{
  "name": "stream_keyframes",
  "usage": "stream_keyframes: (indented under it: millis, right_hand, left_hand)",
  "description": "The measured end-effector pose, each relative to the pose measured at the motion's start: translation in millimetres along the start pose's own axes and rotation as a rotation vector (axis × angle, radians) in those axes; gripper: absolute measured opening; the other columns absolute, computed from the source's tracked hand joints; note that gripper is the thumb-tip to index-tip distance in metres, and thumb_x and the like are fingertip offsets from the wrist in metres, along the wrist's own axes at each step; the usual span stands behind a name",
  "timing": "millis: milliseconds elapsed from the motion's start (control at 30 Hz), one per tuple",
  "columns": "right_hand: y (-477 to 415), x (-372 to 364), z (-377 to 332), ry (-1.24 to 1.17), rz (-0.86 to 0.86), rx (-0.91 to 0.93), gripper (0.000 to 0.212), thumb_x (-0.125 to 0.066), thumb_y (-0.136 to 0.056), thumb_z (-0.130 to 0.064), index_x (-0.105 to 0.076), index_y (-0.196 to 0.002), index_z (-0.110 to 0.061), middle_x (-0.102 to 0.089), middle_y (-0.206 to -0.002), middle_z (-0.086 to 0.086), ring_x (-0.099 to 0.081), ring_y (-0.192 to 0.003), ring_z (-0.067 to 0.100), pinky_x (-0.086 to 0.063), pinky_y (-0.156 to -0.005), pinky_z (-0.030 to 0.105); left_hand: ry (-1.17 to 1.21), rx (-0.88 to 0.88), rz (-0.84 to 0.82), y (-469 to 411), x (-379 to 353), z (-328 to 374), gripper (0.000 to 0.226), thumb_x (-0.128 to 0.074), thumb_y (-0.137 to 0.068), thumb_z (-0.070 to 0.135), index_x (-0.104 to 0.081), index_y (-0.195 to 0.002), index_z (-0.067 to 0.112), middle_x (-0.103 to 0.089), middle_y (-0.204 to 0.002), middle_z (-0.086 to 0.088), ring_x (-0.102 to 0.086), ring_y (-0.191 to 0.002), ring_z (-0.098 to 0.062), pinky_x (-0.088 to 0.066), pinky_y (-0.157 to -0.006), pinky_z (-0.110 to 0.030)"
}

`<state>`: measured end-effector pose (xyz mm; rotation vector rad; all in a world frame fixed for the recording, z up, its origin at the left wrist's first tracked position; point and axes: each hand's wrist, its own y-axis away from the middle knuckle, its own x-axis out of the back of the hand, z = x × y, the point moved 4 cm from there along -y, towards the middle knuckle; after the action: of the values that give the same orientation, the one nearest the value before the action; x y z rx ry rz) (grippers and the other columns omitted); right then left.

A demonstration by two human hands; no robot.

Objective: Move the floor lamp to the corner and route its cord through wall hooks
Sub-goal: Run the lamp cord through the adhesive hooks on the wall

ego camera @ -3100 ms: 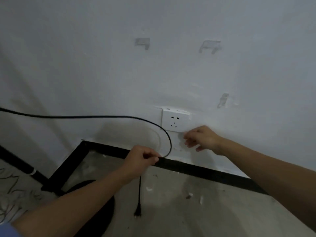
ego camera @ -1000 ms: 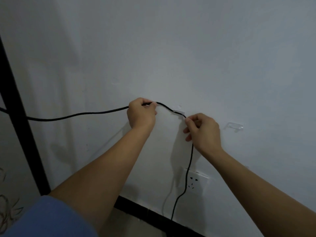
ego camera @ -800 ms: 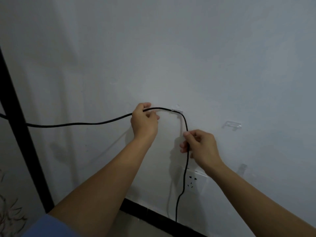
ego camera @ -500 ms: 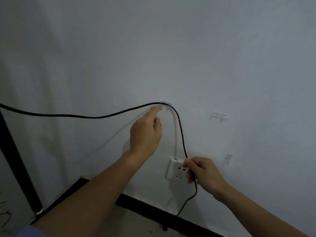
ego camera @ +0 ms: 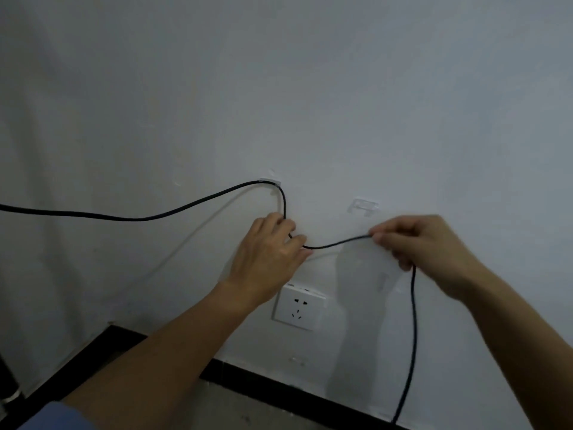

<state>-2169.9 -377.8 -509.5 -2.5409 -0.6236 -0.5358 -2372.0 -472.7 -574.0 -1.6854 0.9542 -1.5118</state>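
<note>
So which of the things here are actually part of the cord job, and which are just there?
Part of the job:
- black cord
- first hook, cord already over it
- second hook, still bare
- left hand, right hand, both holding the cord

Just there:
- wall socket
- black skirting

Both hands [ego camera: 269,252] [ego camera: 418,240] raised, fingers pinched closed

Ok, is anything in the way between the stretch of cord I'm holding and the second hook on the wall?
Nothing visible. The cord sags between the left hand and right hand, just below the empty second hook. Only bare wall lies between them. The first hook already carries the cord.
</note>
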Motion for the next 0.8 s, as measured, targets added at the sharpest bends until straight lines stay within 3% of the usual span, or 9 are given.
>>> stream_keyframes:
  millis: [67,167,267,367,467,567,800]
  right_hand:
    - [-4,17,-9,-0.082,0.167,0.079,0.014,-0.073,-0.082,-0.006,-0.077,-0.074,-0.018,-0.065,-0.053,-0.007,-0.050,-0.046,0.004,-0.041,-0.042,0.019]
    - [-6,19,-15,-0.025,0.408,0.178,0.010,-0.075,-0.081,-0.015,-0.075,-0.076,-0.024,-0.067,-0.057,-0.013,-0.056,-0.051,-0.001,-0.045,-0.052,0.017]
    - [-6,8,-17,0.086,0.518,0.192,0.005,-0.072,-0.082,-0.019,-0.074,-0.080,-0.023,-0.070,-0.072,-0.012,-0.064,-0.065,0.008,-0.051,-0.066,0.026]
    - [-9,2,-16,0.129,0.540,0.192,0.004,-0.071,-0.083,-0.020,-0.073,-0.080,-0.022,-0.070,-0.074,-0.012,-0.066,-0.066,0.016,-0.054,-0.068,0.029]
    - [-11,0,-14,0.123,0.567,0.202,0.006,-0.070,-0.084,-0.020,-0.071,-0.079,-0.023,-0.069,-0.072,-0.013,-0.063,-0.055,0.011,-0.053,-0.061,0.025]
    - [-9,1,-8,0.141,0.580,0.197,0.008,-0.070,-0.085,-0.022,-0.071,-0.077,-0.020,-0.067,-0.065,-0.015,-0.061,-0.042,0.003,-0.049,-0.052,0.014]
    - [1,-9,24,0.227,0.463,0.084,0.022,-0.067,-0.087,-0.034,-0.060,-0.071,-0.020,-0.069,-0.055,-0.007,-0.064,-0.043,0.003,-0.053,-0.054,0.028]
  left_hand:
    - [0.098,0.117,-0.021,-9,1,3,0.035,-0.059,-0.087,0.042,-0.076,-0.079,0.012,-0.064,-0.076,-0.005,-0.059,-0.076,-0.026,-0.049,-0.062,-0.033]
    - [0.312,0.368,-0.151,-19,-6,9,0.043,-0.054,-0.090,0.047,-0.074,-0.074,0.012,-0.061,-0.075,-0.005,-0.055,-0.076,-0.022,-0.046,-0.059,-0.032]
    - [0.561,0.569,-0.241,-23,-19,12,0.053,-0.054,-0.091,0.044,-0.056,-0.052,0.008,-0.052,-0.055,-0.007,-0.049,-0.055,-0.025,-0.043,-0.055,-0.034]
    - [0.713,0.684,-0.308,-25,-26,13,0.059,-0.059,-0.090,0.039,-0.035,-0.042,0.014,-0.041,-0.046,-0.008,-0.041,-0.048,-0.022,-0.036,-0.054,-0.031]
    - [0.718,0.749,-0.293,-25,-26,13,0.056,-0.059,-0.089,0.039,-0.041,-0.043,0.013,-0.046,-0.048,-0.010,-0.042,-0.047,-0.022,-0.036,-0.055,-0.030]
    - [0.647,0.804,-0.165,-26,-18,11,0.061,-0.058,-0.089,0.040,-0.033,-0.041,0.012,-0.032,-0.038,0.001,-0.031,-0.041,-0.020,-0.030,-0.050,-0.027]
    - [0.634,0.805,0.050,-40,-5,10,0.053,-0.057,-0.091,0.039,-0.041,-0.045,0.018,-0.037,-0.040,0.005,-0.033,-0.041,-0.012,-0.025,-0.045,-0.024]
